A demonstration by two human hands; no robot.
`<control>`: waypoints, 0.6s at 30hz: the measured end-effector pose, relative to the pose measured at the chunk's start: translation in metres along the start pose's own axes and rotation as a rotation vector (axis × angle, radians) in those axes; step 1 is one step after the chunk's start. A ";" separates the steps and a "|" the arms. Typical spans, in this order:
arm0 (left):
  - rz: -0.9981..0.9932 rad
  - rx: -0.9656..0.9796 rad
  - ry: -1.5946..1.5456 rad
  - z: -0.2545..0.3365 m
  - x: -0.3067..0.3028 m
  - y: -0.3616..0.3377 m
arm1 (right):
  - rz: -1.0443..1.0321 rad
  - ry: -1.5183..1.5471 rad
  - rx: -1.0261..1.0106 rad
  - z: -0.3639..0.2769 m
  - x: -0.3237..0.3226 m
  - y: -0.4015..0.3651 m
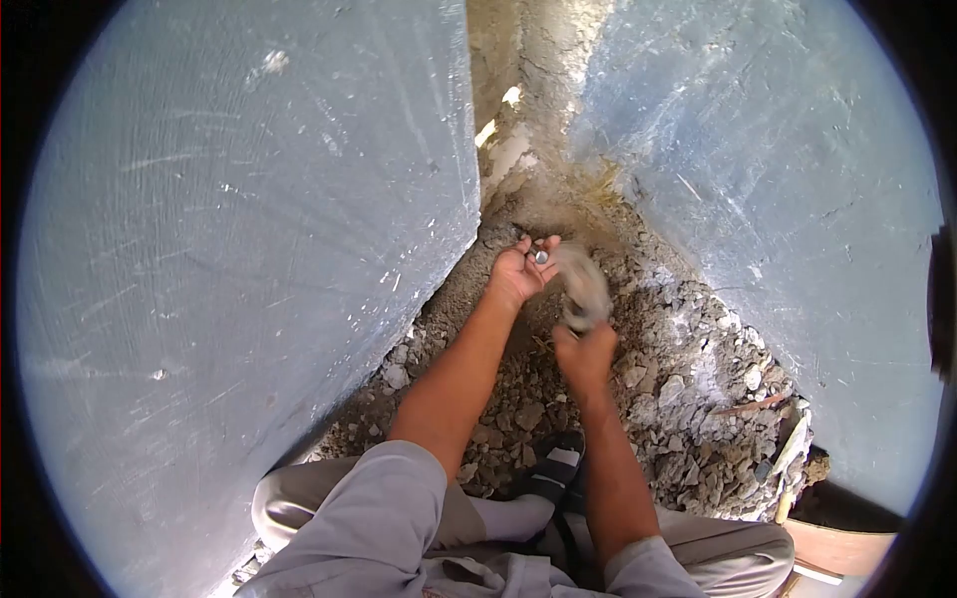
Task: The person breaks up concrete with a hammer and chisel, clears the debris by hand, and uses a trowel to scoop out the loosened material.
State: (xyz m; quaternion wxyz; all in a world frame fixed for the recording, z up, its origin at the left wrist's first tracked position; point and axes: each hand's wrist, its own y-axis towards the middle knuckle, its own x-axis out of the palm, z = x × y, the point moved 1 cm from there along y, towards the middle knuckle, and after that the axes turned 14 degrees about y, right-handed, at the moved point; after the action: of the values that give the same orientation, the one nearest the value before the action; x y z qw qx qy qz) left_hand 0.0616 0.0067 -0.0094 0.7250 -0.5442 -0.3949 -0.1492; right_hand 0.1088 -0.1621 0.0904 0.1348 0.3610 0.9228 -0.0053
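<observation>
My left hand point(520, 271) is closed round a metal rod point(540, 257), whose round, shiny end shows between the fingers, close to the dirt in the corner. Just right of it and lower, my right hand point(586, 351) grips a hammer point(583, 289). The hammer is smeared by motion, so its shape is unclear. It hangs over the rubble beside my left hand.
Grey-blue walls rise at the left point(249, 219) and right point(768, 179), with rough dirt between them. Broken stones point(698, 399) cover the ground. A sandaled foot point(556, 466) is below my hands. At the lower right stands a brown container point(842, 548).
</observation>
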 end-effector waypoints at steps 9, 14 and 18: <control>0.380 0.152 0.232 -0.051 -0.043 0.012 | 0.036 0.308 0.491 -0.010 -0.037 -0.019; 0.500 0.202 0.091 -0.075 -0.006 -0.031 | 0.135 0.367 0.471 -0.001 -0.054 -0.023; 0.409 0.212 0.027 -0.051 -0.026 -0.024 | 0.121 0.461 0.398 -0.021 -0.064 -0.015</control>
State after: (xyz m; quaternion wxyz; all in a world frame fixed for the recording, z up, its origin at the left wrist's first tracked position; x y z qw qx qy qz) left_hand 0.0506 -0.0542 -0.0179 0.7987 -0.5314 -0.2801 0.0357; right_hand 0.1385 -0.2136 0.1255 -0.1511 0.4263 0.8867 -0.0958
